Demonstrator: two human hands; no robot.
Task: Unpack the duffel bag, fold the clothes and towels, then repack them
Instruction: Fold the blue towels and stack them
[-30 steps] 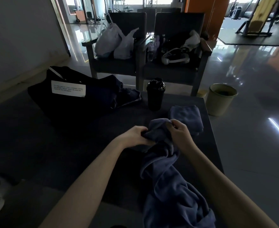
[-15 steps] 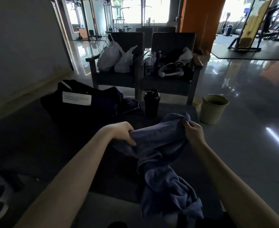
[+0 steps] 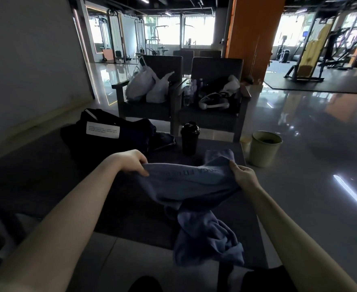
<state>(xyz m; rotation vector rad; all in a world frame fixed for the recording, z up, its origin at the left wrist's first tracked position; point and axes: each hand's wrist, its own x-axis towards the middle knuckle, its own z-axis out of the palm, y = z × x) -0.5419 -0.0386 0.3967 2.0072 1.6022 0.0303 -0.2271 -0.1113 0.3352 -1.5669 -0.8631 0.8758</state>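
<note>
A blue towel (image 3: 192, 186) with dark lettering hangs stretched between my two hands above the dark table (image 3: 47, 182). My left hand (image 3: 131, 162) grips its left top corner and my right hand (image 3: 241, 175) pinches the right one. The rest of the towel droops in a crumpled bunch toward the table's near edge. Behind my right hand lies a folded blue towel (image 3: 218, 154). The black duffel bag (image 3: 110, 133) with a white label sits at the table's far left, with dark clothing (image 3: 162, 140) spilling from its right side.
A black shaker bottle (image 3: 190, 138) stands on the table's far edge. A pale green bin (image 3: 264, 151) is on the floor to the right. Two dark chairs (image 3: 213, 114) behind the table hold plastic bags (image 3: 148, 85) and other items.
My hands have moved apart, spreading the towel's top edge from a bunch into a wide band. The folded towel behind my right hand is in sight again.
</note>
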